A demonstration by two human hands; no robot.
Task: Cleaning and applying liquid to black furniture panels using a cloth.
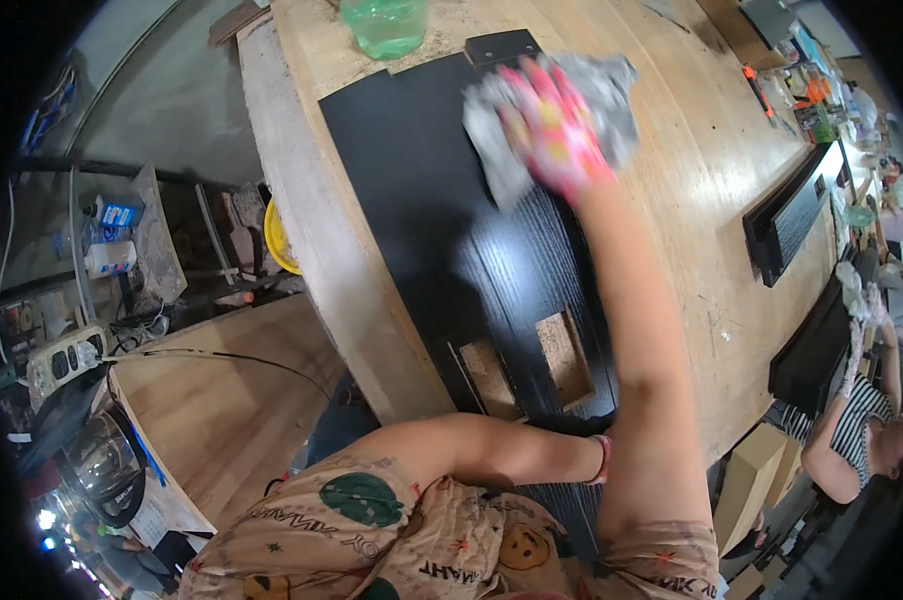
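Right hand (554,128), in one pink glove, presses one grey rag (491,150) flat on one black panel (421,200) with two rectangular cutouts (564,357); left hand's grip hidden.

Grey rag (601,90) lies crumpled on flat black panel (441,220).

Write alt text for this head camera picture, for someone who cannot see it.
Seen from above, a person's right hand in a pink patterned glove presses a grey rag onto a long black wood-grain panel lying on a pale wooden workbench. The left hand is hidden behind the right arm at the panel's near end. A green plastic bottle stands beyond the panel.
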